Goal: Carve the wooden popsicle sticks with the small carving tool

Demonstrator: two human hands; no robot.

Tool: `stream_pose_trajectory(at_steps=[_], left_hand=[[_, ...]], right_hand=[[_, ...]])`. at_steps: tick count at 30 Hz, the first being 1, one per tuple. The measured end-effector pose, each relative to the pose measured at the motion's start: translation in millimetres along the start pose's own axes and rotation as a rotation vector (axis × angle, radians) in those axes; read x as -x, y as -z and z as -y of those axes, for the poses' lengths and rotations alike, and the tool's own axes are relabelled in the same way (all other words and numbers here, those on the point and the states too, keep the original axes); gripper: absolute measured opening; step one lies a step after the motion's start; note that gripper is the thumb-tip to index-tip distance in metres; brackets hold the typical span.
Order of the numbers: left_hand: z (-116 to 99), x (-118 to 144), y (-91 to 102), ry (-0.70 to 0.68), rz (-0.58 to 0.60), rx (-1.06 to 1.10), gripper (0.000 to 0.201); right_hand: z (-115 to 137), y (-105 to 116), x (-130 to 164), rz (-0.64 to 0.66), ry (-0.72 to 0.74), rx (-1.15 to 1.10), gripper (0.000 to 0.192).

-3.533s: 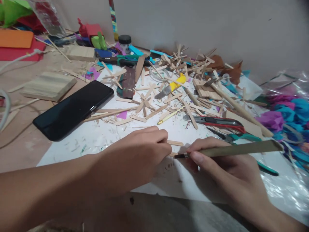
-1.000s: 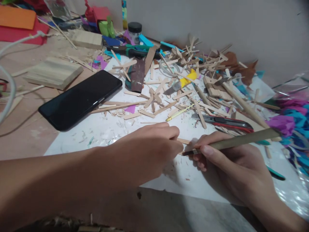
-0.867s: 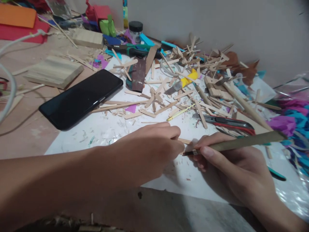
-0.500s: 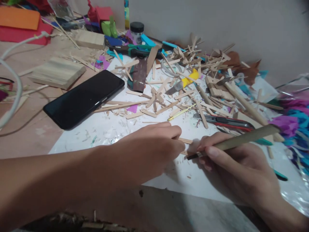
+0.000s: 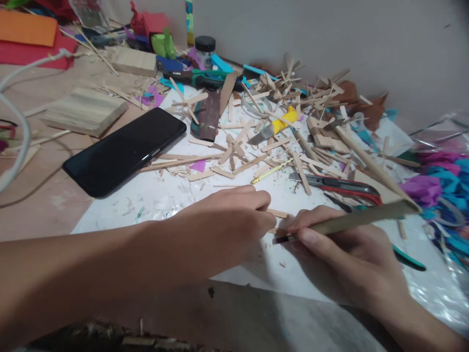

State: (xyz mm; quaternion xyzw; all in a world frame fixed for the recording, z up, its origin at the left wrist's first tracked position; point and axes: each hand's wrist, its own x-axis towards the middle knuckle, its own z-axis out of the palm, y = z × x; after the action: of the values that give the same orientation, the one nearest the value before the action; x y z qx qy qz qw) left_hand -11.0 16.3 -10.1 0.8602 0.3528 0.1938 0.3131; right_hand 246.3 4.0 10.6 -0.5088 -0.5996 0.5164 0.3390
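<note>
My left hand (image 5: 234, 227) is closed over a pair of thin wooden sticks (image 5: 277, 213), pinning them near the paper; most of their length is hidden under the fingers. To its right, my right hand (image 5: 348, 249) grips a carving tool (image 5: 366, 218) like a pen. This tool has a long greenish-grey handle and a short dark tip, which points left beside the end of the lower stick. Whether the tip touches the wood I cannot tell. Small shavings lie on the white paper (image 5: 120, 215) beneath both hands.
A black phone (image 5: 126, 151) lies left of centre. Behind the hands are a heap of craft sticks (image 5: 238, 146), a red-and-black utility knife (image 5: 337, 185) and a yellow-handled blade (image 5: 284, 120). Wooden blocks (image 5: 86, 110) and a white cable (image 5: 25, 127) are at left, crumpled coloured paper (image 5: 421, 189) at right.
The view has shifted slightly. My right hand has edged left toward my left hand, and the back end of the tool's handle has dipped lower. My left hand keeps its hold on the sticks.
</note>
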Motion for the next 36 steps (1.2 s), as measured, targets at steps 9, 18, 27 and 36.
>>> stream_pose_trajectory(at_steps=[9,18,27,36], left_hand=[[-2.9,0.8,0.7,-0.153,-0.049,-0.092,0.027],[-3.4,2.2,-1.5,-0.229,-0.118,-0.134,0.025],[-8.9,1.0,1.2,-0.125,-0.095,-0.184,0.024],[-12.1,-0.2,-3.9,-0.107,-0.122,-0.235,0.019]], right_hand=[[-5.5,0.4,-3.6,0.030,-0.076,-0.309,0.026],[-3.8,-4.2,-7.0,0.025,-0.024,-0.422,0.039],[-3.5,-5.5,-8.6,0.013,0.003,-0.525,0.047],[-8.1,-6.9,-6.6,0.002,0.060,-0.503,0.045]])
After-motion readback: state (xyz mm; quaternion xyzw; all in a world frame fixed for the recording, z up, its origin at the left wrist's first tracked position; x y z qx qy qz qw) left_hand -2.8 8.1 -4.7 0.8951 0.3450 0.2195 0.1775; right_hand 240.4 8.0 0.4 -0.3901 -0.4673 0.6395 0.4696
